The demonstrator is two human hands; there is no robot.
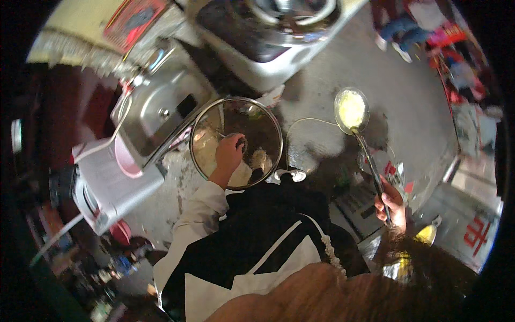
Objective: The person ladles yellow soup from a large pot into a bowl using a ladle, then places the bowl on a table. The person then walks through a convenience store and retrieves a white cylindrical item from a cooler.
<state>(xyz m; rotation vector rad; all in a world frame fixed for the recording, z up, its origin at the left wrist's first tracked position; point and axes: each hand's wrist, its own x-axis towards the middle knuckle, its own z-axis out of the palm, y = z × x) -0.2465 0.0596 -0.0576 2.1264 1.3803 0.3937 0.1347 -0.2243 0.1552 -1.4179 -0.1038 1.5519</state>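
My left hand [228, 155] grips the dark knob of a round glass pot lid [257, 118] with a metal rim, held out over the floor in front of me. The floor and a shoe show through its glass. My right hand [392, 203] is closed around the long dark handle of a ladle [369, 159], out to the right. In the ladle's round head lies a bright, pale yellow food [351, 106]; glare hides its detail. Lid and ladle are well apart. Brown hair covers part of the lower right, including some of my right arm.
Ahead stands a cooker [265, 74] bearing a steel pot [305, 36]. A steel sink [161, 96] with a tap and a grey machine [124, 189] stand at left. A red plastic basket [134, 24] is beyond. People's legs [402, 34] show at far right on the concrete floor [406, 96].
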